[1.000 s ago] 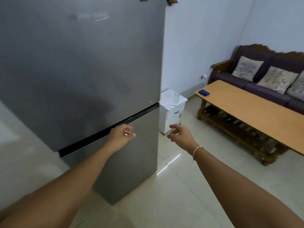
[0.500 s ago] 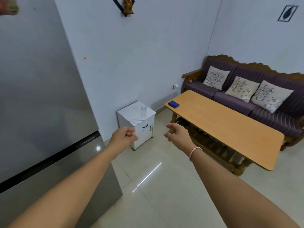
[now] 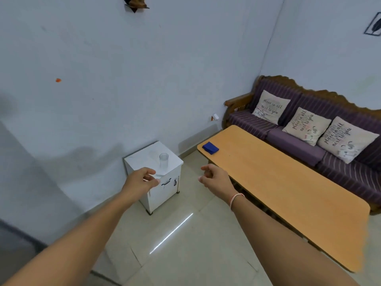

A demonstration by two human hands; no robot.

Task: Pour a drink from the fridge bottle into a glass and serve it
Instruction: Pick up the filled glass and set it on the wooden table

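Two hands show, a left hand (image 3: pixel 142 180) and a right hand (image 3: pixel 215 178), both empty with fingers loosely curled. One glass (image 3: pixel 164 161) stands on one white cabinet (image 3: pixel 144 159). There is one long table (image 3: pixel 288 193) bearing one blue item (image 3: pixel 210 148). One sofa (image 3: pixel 288 141) carries three cushions (image 3: pixel 306 125). One bracelet (image 3: pixel 236 199) circles the right wrist. One fridge (image 3: pixel 12 203) edge shows at left.

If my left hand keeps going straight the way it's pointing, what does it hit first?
Probably the clear glass standing on the small white cabinet. The left hand reaches toward it, empty and loosely open, with nothing visible between them. Depth is hard to judge from this one view.
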